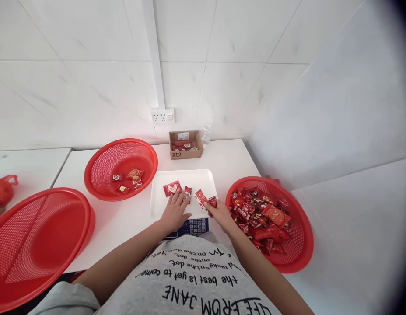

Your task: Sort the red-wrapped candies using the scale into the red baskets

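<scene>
My left hand [175, 211] lies with its fingers spread over the white tray [160, 175]. Beneath its fingertips are a pink-and-red candy packet [172, 188] and a smaller dark red packet [188, 190], which the fingers partly cover. My right hand [219, 212] is closed at the tray's right side, pinching small red wrapped candies [201, 197] between thumb and fingers. How many it holds I cannot tell. Under the tray's near edge shows the blue keypad of a scale [198, 226], partly hidden by my left hand and shirt.
At right stands a red basket [303, 245] heaped with red packets. A red basket [88, 175] at back left holds several packets; another red basket [88, 232] is at near left. Behind the tray sit a cardboard box [186, 154] of packets and a clear plastic bottle [206, 134] by the wall.
</scene>
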Tool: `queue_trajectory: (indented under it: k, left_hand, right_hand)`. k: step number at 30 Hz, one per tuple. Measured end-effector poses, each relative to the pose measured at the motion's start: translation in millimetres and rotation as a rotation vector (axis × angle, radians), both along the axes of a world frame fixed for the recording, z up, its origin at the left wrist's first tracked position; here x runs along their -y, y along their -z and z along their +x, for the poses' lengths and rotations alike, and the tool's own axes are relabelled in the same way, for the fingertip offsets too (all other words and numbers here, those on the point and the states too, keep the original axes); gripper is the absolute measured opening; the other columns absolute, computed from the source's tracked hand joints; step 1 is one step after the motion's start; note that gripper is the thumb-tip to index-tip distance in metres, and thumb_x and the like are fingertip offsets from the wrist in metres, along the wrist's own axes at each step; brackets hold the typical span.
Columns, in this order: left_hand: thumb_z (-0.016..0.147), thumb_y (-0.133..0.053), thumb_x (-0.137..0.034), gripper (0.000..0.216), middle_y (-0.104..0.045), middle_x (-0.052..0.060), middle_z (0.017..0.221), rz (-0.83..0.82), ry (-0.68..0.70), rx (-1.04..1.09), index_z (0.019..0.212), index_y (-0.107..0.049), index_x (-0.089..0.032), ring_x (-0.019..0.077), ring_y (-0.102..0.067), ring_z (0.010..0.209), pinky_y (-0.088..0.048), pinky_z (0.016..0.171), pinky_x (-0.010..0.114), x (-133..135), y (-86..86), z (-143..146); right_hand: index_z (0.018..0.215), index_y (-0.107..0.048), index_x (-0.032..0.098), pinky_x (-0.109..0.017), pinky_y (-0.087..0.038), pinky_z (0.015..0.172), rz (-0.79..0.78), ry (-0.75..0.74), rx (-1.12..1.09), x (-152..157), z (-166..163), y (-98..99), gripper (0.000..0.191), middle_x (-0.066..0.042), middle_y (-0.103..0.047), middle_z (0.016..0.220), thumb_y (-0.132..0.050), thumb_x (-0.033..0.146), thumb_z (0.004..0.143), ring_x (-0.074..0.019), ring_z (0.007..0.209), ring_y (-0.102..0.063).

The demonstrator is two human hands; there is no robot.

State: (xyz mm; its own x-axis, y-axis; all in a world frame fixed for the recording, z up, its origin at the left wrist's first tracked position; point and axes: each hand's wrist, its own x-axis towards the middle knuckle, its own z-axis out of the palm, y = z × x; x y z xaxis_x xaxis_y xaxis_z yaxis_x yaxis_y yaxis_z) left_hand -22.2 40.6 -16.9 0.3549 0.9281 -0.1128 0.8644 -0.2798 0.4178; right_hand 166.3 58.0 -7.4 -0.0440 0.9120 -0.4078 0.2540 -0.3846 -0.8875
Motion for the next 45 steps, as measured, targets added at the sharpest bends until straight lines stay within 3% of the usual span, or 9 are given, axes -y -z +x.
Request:
queue_trajectory:
  k: [12, 19, 24, 27, 30, 34, 37, 42, 45]
  left_hand:
    - [0.078, -0.056, -0.038, 0.050, -0.039, 0.007, 0.140, -0.047, 0.136, 0.080, 0.124, -0.047, -0.022, 0.0288, -0.017, 0.134, -0.016, 0.108, 0.051, 11, 5.7, -4]
    - [0.082, -0.049, -0.026, 0.026, -0.056, 0.010, 0.117, 0.080, -0.024, 0.224, 0.106, -0.054, -0.017, 0.0255, -0.036, 0.125, -0.030, 0.104, 0.046, 5, 5.1, -15]
    - [0.083, -0.046, -0.025, 0.032, -0.052, 0.011, 0.117, 0.140, -0.159, 0.207, 0.113, -0.048, -0.016, 0.0246, -0.041, 0.120, -0.034, 0.101, 0.043, -1, 9.5, -29]
    - [0.083, -0.046, -0.027, 0.040, -0.045, 0.013, 0.128, 0.140, -0.164, 0.141, 0.122, -0.043, -0.016, 0.0267, -0.033, 0.126, -0.030, 0.103, 0.045, -9, 12.2, -32]
    - [0.082, -0.048, -0.034, 0.051, -0.034, 0.012, 0.140, 0.095, -0.099, 0.067, 0.130, -0.037, -0.020, 0.0305, -0.021, 0.132, -0.023, 0.105, 0.050, -25, 11.3, -26]
    - [0.078, -0.053, -0.046, 0.067, -0.023, 0.006, 0.147, 0.037, 0.023, -0.011, 0.137, -0.028, -0.028, 0.0326, -0.010, 0.135, -0.014, 0.106, 0.054, -52, 9.1, -15]
    - [0.076, -0.053, -0.053, 0.072, -0.023, 0.007, 0.147, 0.020, 0.078, -0.071, 0.138, -0.028, -0.026, 0.0330, -0.008, 0.135, -0.010, 0.106, 0.055, -65, 13.7, -14]
    - [0.083, -0.037, -0.054, 0.060, -0.025, 0.005, 0.146, 0.089, 0.096, -0.091, 0.137, -0.031, -0.027, 0.0308, -0.010, 0.135, -0.009, 0.107, 0.054, -63, 30.4, -18]
    - [0.086, -0.032, -0.051, 0.056, -0.025, 0.005, 0.146, 0.122, 0.077, -0.083, 0.136, -0.032, -0.026, 0.0294, -0.010, 0.136, -0.008, 0.107, 0.052, -58, 34.1, -15]
  right_hand:
    - [0.064, -0.049, 0.020, -0.024, -0.033, 0.044, -0.044, 0.042, -0.107, -10, -8, -3.5, 0.034, 0.003, -0.048, 0.050, -0.063, 0.051, 0.062, -0.0106, 0.045, -0.041]
    - [0.071, -0.051, 0.020, -0.023, -0.035, 0.046, -0.050, -0.071, -0.103, -31, -26, -2.7, 0.024, 0.003, -0.052, 0.061, -0.057, 0.043, 0.070, -0.0089, 0.047, -0.044]
    - [0.089, -0.058, 0.023, -0.025, -0.040, 0.059, 0.055, -0.283, 0.261, -34, -32, 7.2, 0.019, -0.001, -0.062, 0.077, -0.055, 0.032, 0.073, -0.0156, 0.068, -0.056]
    - [0.110, -0.051, 0.028, -0.029, -0.039, 0.067, 0.105, -0.318, 0.505, -32, -37, 12.1, 0.035, -0.004, -0.065, 0.095, -0.053, 0.033, 0.076, -0.0220, 0.087, -0.059]
    - [0.121, -0.041, 0.026, -0.031, -0.038, 0.067, 0.041, -0.308, 0.622, -32, -43, 13.5, 0.049, -0.009, -0.065, 0.100, -0.053, 0.041, 0.076, -0.0259, 0.090, -0.060]
    - [0.114, -0.043, 0.023, -0.032, -0.037, 0.064, -0.045, -0.269, 0.684, -37, -50, 12.6, 0.046, -0.012, -0.065, 0.099, -0.055, 0.043, 0.074, -0.0273, 0.089, -0.060]
    - [0.104, -0.047, 0.023, -0.030, -0.037, 0.062, -0.064, -0.269, 0.684, -40, -50, 13.1, 0.041, -0.010, -0.065, 0.095, -0.058, 0.045, 0.071, -0.0264, 0.086, -0.060]
    - [0.087, -0.051, 0.022, -0.027, -0.037, 0.062, -0.014, -0.204, 0.570, -34, -33, 17.8, 0.029, -0.006, -0.064, 0.087, -0.058, 0.044, 0.070, -0.0211, 0.080, -0.058]
    - [0.080, -0.051, 0.021, -0.025, -0.037, 0.058, 0.005, -0.092, 0.350, -24, -16, 16.6, 0.024, -0.001, -0.061, 0.077, -0.061, 0.038, 0.067, -0.0146, 0.066, -0.054]
